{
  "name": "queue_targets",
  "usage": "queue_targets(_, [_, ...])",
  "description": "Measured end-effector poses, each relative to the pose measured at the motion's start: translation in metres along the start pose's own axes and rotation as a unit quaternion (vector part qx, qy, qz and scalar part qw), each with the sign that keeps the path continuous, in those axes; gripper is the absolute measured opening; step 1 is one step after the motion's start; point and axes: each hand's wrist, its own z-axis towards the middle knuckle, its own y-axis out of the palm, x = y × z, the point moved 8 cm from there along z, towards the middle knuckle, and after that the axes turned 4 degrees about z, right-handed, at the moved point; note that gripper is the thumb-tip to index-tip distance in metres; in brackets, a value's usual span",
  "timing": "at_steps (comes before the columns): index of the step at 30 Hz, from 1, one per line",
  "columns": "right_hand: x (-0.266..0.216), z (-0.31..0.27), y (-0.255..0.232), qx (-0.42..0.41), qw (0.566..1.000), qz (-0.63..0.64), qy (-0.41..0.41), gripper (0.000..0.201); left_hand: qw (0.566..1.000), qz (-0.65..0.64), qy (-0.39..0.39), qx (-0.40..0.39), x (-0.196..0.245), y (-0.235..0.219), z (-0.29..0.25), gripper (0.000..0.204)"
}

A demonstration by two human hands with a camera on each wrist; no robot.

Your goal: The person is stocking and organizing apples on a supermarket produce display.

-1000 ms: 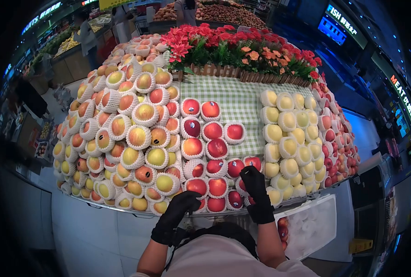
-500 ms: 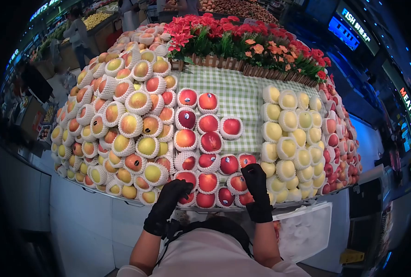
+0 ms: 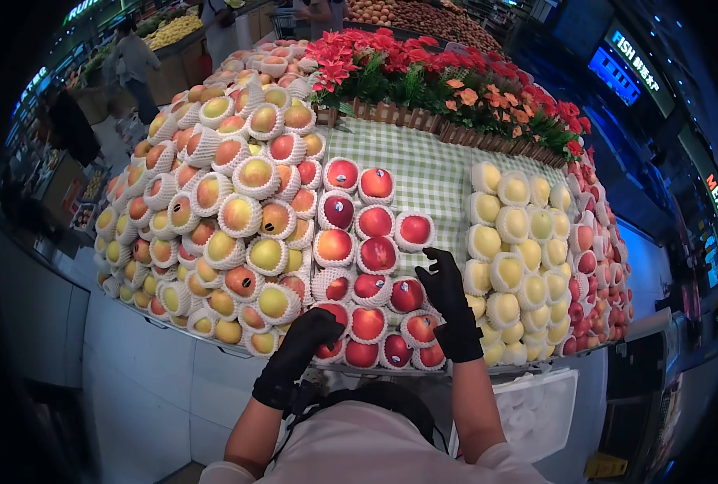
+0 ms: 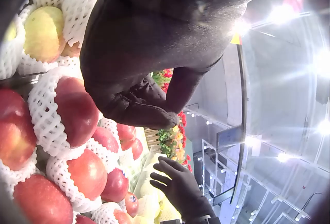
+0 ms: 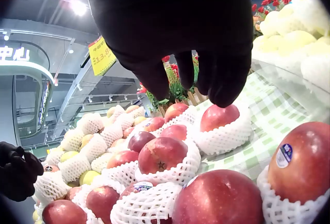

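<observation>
Red apples in white foam nets stand in rows on a green checked cloth (image 3: pixel 407 145). My right hand (image 3: pixel 446 294), in a black glove, hovers over the right side of these rows with its fingers spread and holding nothing. Just beyond its fingertips sits a netted red apple (image 3: pixel 415 229); in the right wrist view the fingers overlap a netted apple (image 5: pixel 219 117). My left hand (image 3: pixel 302 348), also gloved in black, hangs loosely curled over the front left apples. Nothing shows between its fingers in the left wrist view, where a red apple (image 4: pixel 76 112) lies beside the hand (image 4: pixel 154 44).
Netted yellow-red apples (image 3: pixel 238 214) are heaped on the left. Pale yellow fruits (image 3: pixel 508 270) fill rows on the right. Artificial red flowers (image 3: pixel 423 60) behind a low wooden fence (image 3: pixel 399 115) line the back. A white crate (image 3: pixel 536 411) stands below the front edge; people are in the far aisle.
My right hand has moved forward from the front right apples, and its fingers have straightened and spread. The left hand stays over the front left apples. The head view has shifted slightly.
</observation>
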Motion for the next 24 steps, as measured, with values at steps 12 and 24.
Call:
queue_targets(12, [-0.027,0.103,0.04,-0.042,0.987,-0.146,-0.042,0.092,0.999,-0.038,0.005,0.01,-0.001,-0.015,-0.004,0.013])
queue_targets(24, [-0.037,0.173,0.095,-0.071,0.98,-0.164,-0.091,0.105,0.999,-0.043,0.011,0.005,-0.014,-0.025,-0.007,0.02])
